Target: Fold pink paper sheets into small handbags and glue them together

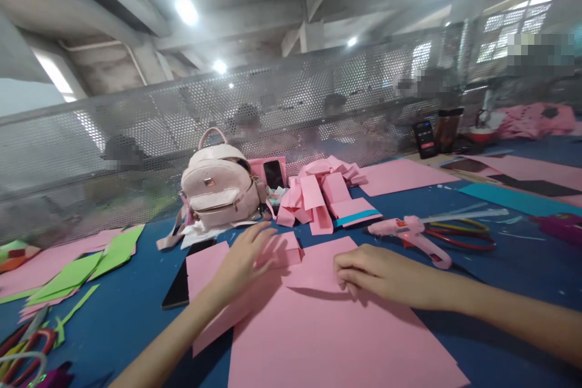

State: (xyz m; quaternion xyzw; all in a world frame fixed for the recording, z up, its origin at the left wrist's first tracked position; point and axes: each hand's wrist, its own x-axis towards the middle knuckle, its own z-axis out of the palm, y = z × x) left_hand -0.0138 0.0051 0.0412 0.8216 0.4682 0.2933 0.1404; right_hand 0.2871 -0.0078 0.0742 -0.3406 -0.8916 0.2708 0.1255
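My left hand [245, 257] has its fingers stretched out and apart beside a small folded pink paper piece [287, 250]; whether it touches the piece is hard to make out. With its fingers curled together, my right hand [370, 273] pinches the right edge of a pink paper sheet [318, 267]. That sheet lifts slightly and casts a shadow on a large pink sheet [336, 339] below. Another pink sheet [207, 270] lies under my left wrist, partly over a black phone [176, 288].
A pink hot glue gun [411, 233] lies right of my right hand, near red-handled scissors [464, 236]. Behind stand a pale backpack [220, 188] and a pile of pink paper strips [313, 194]. Green paper [68, 276] and more scissors [27, 345] are at left. A perforated metal screen [191, 109] runs behind.
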